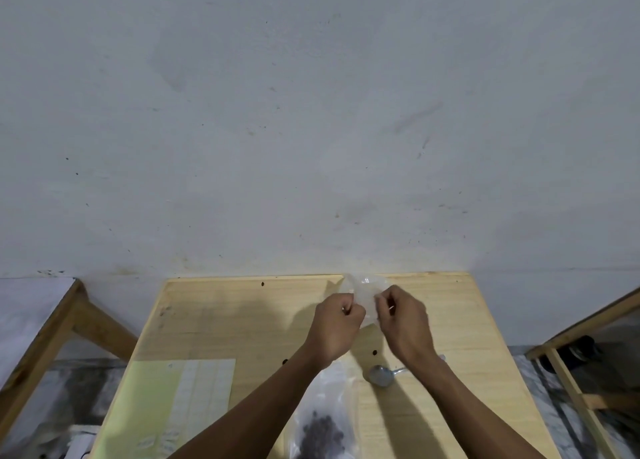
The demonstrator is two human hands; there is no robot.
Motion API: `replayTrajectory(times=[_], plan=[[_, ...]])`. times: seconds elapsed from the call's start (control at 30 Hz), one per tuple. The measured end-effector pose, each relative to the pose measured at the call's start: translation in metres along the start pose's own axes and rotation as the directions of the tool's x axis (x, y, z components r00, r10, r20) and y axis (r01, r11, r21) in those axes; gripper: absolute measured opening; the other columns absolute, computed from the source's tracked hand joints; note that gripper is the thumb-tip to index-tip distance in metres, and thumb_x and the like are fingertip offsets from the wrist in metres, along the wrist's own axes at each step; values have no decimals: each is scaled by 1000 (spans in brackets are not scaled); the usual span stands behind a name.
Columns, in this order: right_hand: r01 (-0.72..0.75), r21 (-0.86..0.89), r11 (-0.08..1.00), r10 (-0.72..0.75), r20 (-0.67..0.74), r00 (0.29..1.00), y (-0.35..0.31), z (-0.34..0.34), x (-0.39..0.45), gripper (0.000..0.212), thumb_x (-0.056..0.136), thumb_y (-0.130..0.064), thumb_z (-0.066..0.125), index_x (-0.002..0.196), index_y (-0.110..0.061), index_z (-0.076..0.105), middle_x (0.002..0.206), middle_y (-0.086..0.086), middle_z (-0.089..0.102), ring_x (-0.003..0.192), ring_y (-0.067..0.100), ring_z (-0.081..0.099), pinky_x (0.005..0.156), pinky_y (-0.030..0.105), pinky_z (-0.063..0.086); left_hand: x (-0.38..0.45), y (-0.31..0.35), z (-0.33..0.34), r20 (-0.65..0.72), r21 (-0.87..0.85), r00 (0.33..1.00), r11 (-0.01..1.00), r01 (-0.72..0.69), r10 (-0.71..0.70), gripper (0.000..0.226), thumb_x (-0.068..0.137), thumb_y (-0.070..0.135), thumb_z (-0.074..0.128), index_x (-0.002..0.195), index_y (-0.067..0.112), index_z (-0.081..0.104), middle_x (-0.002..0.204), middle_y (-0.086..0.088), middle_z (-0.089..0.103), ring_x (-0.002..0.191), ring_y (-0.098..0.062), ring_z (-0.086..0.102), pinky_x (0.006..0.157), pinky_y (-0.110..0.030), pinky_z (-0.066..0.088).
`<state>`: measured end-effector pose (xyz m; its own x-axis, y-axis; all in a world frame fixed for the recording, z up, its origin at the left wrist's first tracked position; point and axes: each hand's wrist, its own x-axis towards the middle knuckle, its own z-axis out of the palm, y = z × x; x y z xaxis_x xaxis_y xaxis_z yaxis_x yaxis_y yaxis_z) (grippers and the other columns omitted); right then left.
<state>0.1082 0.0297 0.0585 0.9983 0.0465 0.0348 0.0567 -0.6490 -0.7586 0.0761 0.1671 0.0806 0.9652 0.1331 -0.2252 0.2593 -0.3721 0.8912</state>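
My left grip (337,315) and right grip (403,315) each pinched small clear bag (365,292), held over counter (242,320), 1 o'clock edge. Risk: thin film tearing if I pulled hard, or slipping toward spoon (381,375) at 6 o'clock.

Pale wood table (242,320), clear bag (363,292), perhaps silver spoon (381,375)

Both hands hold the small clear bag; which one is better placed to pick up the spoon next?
Probably the right hand: the grey metal spoon lies on the pale wooden table just beneath its wrist. The left hand, also pinching the small clear plastic bag, would have to cross over.
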Motion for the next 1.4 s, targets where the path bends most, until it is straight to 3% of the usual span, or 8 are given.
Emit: replayTrajectory(times=[0.17, 0.23, 0.3, 0.4, 0.5, 0.67, 1.0, 1.4], plan=[[17, 13, 1000, -19, 126, 992, 0, -17, 11, 22, 97, -18, 52, 77, -12, 53, 65, -4, 57, 56, 12, 47, 54, 23, 36, -5, 1, 3, -69, 128, 997, 991, -34, 43, 33, 80, 11, 54, 57, 17, 32, 62, 5, 34, 55, -9, 31, 55, -21, 28], [38, 27, 999, -43, 208, 977, -1, -20, 9, 23, 99, -20, 52, 79, -9, 51, 65, -1, 56, 49, 8, 43, 51, 19, 34, -3, -3, 0, -90, 122, 995, 992, -18, 29, 9, 82, 15, 59, 85, 18, 51, 100, 9, 47, 79, 2, 42, 72, -20, 36], [69, 49, 996, -79, 254, 964, -4, -23, 5, 23, 100, -20, 52, 80, -9, 49, 66, -4, 56, 49, 6, 48, 51, 16, 35, 2, -10, -5, -70, 155, 991, 983, -98, 110, 51, 84, 20, 60, 131, 22, 40, 147, 13, 21, 120, 7, 32, 93, -19, 40], [87, 77, 993, -107, 311, 944, -9, -24, 1, 22, 100, -15, 52, 79, -7, 48, 63, -8, 53, 49, 1, 52, 51, 11, 35, 4, -11, -14, 29, 229, 974, 948, -224, 223, 58, 84, 25, 55, 139, 33, 38, 151, 22, 25, 144, -4, 23, 110, -32, 37], [123, 44, 991, -130, 248, 960, -7, -24, 1, 20, 100, -17, 50, 81, -10, 47, 66, -2, 58, 55, 8, 59, 50, 16, 35, 4, -11, -18, 51, 333, 981, 922, -196, 190, 40, 83, 30, 55, 123, 34, 51, 117, 21, 50, 120, -11, 51, 94, -35, 48], [172, -44, 984, -172, 8, 985, 0, -16, 1, 19, 99, -16, 47, 80, -20, 44, 70, -2, 55, 55, 14, 49, 53, 24, 43, 4, -9, -15, 146, 425, 975, 879, -216, 169, 40, 90, 35, 49, 130, 32, 47, 133, 16, 53, 114, -13, 53, 99, -33, 40], [-245, 456, 856, 171, 197, 965, -11, -32, 1, 20, 101, -14, 48, 90, 2, 49, 99, 13, 66, 60, 38, 72, 70, 53, 60, 7, -48, -6, 75, 542, 884, 725, -425, 462, 104, 66, 78, 61, 151, 29, 27, 153, 16, 31, 150, -14, 9, 113, -25, 13], [-294, 314, 903, 195, 312, 930, 41, -32, 10, 20, 97, -26, 59, 95, -10, 70, 79, 0, 66, 66, 16, 60, 62, 28, 43, 28, -64, -22, -4, 528, 926, 787, -319, 377, 72, 71, 55, 76, 131, 22, 55, 120, 6, 67, 111, -14, 61, 103, -41, 41]])
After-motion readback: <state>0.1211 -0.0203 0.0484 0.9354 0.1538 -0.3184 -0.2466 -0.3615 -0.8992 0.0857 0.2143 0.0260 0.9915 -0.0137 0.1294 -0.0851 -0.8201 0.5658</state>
